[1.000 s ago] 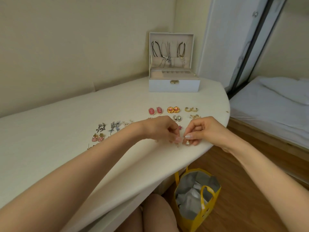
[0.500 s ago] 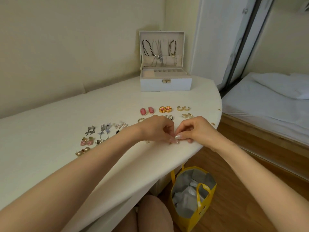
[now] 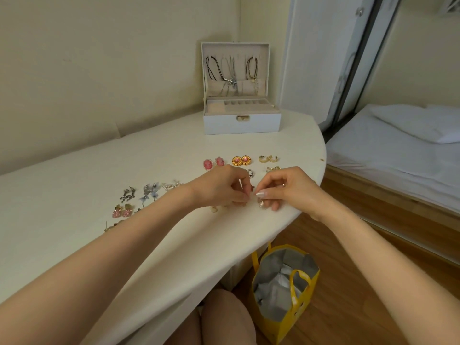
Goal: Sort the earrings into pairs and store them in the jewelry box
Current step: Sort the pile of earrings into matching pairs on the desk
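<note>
Both hands have drawn slightly apart since half a second ago, when their fingertips met. The white table (image 3: 174,150) lies under the grip, which is close above the top near its curved front edge. A bed (image 3: 398,158) stands well off to the right of the grip, and a yellow bag (image 3: 286,327) sits on the floor below it. The jewelry box (image 3: 224,125) stands open well beyond the grip, at the far side of the table, with necklaces (image 3: 234,70) hanging in its lid.

The right hand (image 3: 293,190) has thumb and forefinger closed to a narrow pinch on a small gold earring (image 3: 261,202), which hangs just under the fingertips. The left hand (image 3: 219,188), just left of the grip, has its fingers curled with the tips bunched; whether they hold anything cannot be told.

Just beyond the grip lie paired earrings: pink ovals (image 3: 213,163), gold rounds (image 3: 241,160) and gold hoops (image 3: 268,159). Farther left of the grip, past the left wrist, lie pearl earrings (image 3: 173,186), blue flower drops (image 3: 149,192), dark silver dangles (image 3: 128,194) and pink studs (image 3: 122,211).
</note>
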A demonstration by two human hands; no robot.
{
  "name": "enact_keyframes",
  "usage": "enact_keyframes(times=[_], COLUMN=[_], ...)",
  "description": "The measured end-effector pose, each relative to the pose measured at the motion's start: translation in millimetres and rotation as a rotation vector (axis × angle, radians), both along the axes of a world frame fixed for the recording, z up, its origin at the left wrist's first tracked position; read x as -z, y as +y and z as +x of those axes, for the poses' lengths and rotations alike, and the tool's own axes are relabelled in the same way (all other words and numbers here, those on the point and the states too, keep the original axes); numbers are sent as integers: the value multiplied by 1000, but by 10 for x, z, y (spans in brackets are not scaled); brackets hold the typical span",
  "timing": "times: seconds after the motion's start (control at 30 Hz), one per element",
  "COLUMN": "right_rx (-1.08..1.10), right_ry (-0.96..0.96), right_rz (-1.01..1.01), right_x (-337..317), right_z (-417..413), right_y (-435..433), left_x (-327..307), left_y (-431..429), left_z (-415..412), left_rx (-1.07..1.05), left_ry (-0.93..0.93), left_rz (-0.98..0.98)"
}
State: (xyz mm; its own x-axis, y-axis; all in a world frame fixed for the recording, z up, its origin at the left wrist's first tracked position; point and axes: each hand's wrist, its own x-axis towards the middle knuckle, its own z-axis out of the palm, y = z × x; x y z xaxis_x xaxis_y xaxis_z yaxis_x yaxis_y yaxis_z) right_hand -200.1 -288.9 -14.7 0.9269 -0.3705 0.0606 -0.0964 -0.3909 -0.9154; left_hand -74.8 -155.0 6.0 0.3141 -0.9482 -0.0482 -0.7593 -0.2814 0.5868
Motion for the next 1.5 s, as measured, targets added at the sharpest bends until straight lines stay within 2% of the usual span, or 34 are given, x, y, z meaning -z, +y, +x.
enact_keyframes(times=[0.13, 0.3, 0.63, 0.73, 1.03, 1.3, 1.5], right_rx=[-91, -144, -67, -36, 5, -8, -4], right_ry=[-35, 32, 83, 85, 72, 64, 52], right_rz=[73, 16, -237, -260, -256, -254, -252], right_x=[-37, 2, -24, -17, 16, 21, 36], right_z=[-42, -7, 100, 122, 138, 123, 125], right_y=[-12, -30, -44, -33, -58, -51, -48], left_x=[-38, -40, -26, -23, 26, -11, 20], left_y=[21, 43, 43, 44, 15, -22, -99], left_z=[-3, -2, 13, 28, 67, 63, 17], left_rx=[-10, -54, -88, -64, -22, -45, -92], left_ry=[57, -5, 55, 121, 250, 201, 60], left_rz=[-19, -12, -10, -54, -18, 103, 148])
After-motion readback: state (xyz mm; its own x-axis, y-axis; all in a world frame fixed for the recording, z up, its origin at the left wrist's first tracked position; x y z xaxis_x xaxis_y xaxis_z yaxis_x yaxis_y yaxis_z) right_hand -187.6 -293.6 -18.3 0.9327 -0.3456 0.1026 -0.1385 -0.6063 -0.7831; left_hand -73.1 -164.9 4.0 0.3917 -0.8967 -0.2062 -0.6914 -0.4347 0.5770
